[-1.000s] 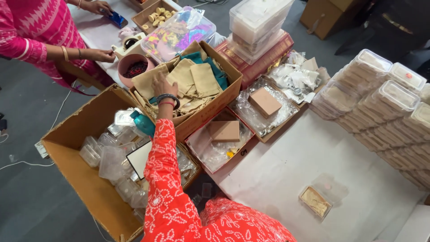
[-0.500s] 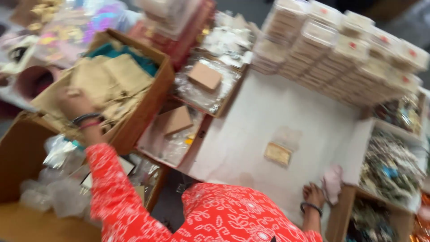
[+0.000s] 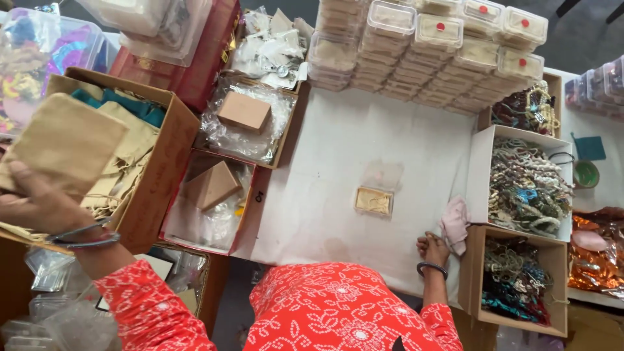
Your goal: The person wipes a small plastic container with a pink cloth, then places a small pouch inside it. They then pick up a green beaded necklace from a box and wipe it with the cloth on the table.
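Beige cloth pouch (image 3: 62, 144) sits gripped in the left hand (image 3: 40, 207) at nine o'clock above its cardboard box (image 3: 164, 170), while the right hand (image 3: 433, 247) clutches a pink cloth (image 3: 454, 223) on the desk (image 3: 364, 146).

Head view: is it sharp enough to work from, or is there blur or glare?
Head view: mostly sharp under soft, even light with faint shadows; the left hand and the tan pouch it lifts are slightly smeared; mild glare on the stacked clear boxes and plastic wrap; the right hand and pink cloth read clearly.
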